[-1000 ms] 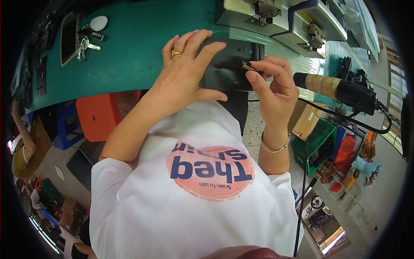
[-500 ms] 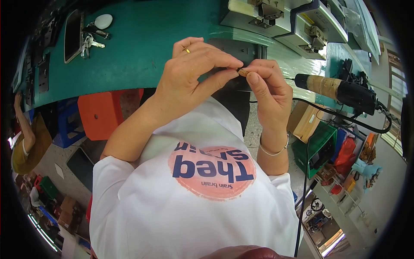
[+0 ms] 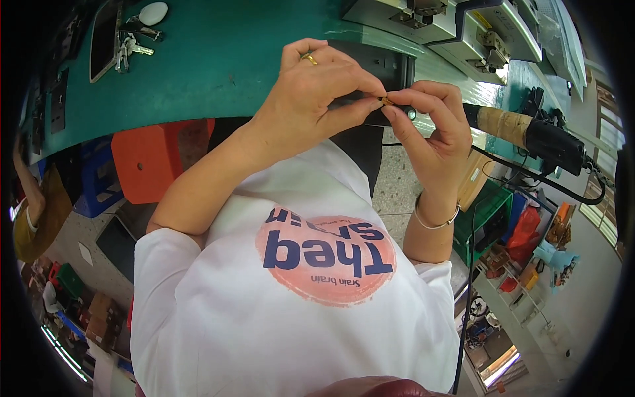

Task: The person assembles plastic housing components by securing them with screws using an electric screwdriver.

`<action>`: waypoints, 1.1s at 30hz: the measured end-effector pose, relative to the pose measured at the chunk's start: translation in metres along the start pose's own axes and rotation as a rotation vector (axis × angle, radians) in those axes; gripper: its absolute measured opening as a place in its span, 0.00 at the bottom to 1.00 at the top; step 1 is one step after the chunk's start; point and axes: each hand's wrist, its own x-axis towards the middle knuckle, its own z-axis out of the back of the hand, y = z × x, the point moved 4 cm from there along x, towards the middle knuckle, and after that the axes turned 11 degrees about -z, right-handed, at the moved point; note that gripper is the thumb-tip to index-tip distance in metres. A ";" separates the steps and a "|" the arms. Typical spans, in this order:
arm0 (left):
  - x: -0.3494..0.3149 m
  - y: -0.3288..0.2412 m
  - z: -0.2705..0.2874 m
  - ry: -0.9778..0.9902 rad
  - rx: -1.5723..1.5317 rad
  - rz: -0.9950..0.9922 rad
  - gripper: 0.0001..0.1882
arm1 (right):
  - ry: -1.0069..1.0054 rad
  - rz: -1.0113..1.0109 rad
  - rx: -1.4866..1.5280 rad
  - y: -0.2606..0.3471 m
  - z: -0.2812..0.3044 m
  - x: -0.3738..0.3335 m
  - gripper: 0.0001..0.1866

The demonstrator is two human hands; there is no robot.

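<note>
A small brass-coloured piece (image 3: 387, 101) with a dark part is pinched between the thumb and fingertips of my left hand (image 3: 317, 92), which wears a gold ring. My right hand (image 3: 433, 129), with a bangle at the wrist, meets it from the right with thumb and index finger. Between those fingers shows a short dark cylinder (image 3: 403, 111) with a shiny, greenish round end. Whether cylinder and brass piece are joined, I cannot tell. Both hands are raised over the near edge of the green table (image 3: 198, 73), in front of a dark flat thing (image 3: 387, 58).
At the right lies a black power tool (image 3: 552, 142) wrapped in tan tape, with a cable. Metal boxes (image 3: 413, 23) stand at the back right. A phone (image 3: 106, 40) and keys (image 3: 129, 49) lie at the left. Below are an orange stool (image 3: 145, 162) and a person's arm (image 3: 30, 185).
Both hands have shifted slightly to the right, still close together. The dark cylinder has come into view between my right fingers, where a brown striped piece showed before.
</note>
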 end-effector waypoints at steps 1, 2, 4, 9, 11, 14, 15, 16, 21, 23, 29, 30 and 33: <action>-0.001 0.000 -0.003 0.023 0.011 -0.016 0.12 | -0.004 -0.002 -0.037 0.000 0.001 0.001 0.13; -0.001 0.001 -0.005 0.020 0.009 -0.011 0.12 | -0.007 -0.003 -0.074 -0.001 0.002 0.002 0.12; -0.003 0.002 -0.009 0.032 0.091 -0.009 0.27 | 0.001 0.004 -0.160 -0.008 0.003 0.002 0.11; -0.013 0.011 -0.013 0.206 0.283 0.076 0.47 | 0.107 0.053 -0.314 -0.024 -0.008 -0.006 0.11; -0.015 0.013 -0.016 0.253 0.306 0.092 0.51 | 0.127 0.060 -0.323 -0.027 -0.011 -0.008 0.11; -0.014 0.014 -0.017 0.238 0.312 0.099 0.50 | 0.143 0.037 -0.325 -0.028 -0.011 -0.007 0.11; -0.014 0.014 -0.018 0.240 0.317 0.100 0.50 | 0.144 0.037 -0.325 -0.028 -0.011 -0.007 0.11; -0.014 0.015 -0.018 0.243 0.321 0.101 0.50 | 0.147 0.035 -0.325 -0.028 -0.011 -0.007 0.11; -0.013 0.015 -0.018 0.244 0.335 0.094 0.48 | 0.150 0.039 -0.321 -0.028 -0.011 -0.008 0.11; -0.014 0.015 -0.018 0.236 0.330 0.095 0.47 | 0.157 0.051 -0.333 -0.027 -0.012 -0.008 0.11; -0.015 0.016 -0.019 0.237 0.343 0.096 0.46 | 0.137 0.062 -0.362 -0.023 -0.013 -0.013 0.11; -0.015 0.016 -0.019 0.227 0.342 0.083 0.44 | 0.137 0.061 -0.362 -0.023 -0.014 -0.014 0.11; -0.014 0.015 -0.019 0.214 0.339 0.071 0.42 | 0.095 0.062 -0.368 -0.021 -0.015 -0.016 0.11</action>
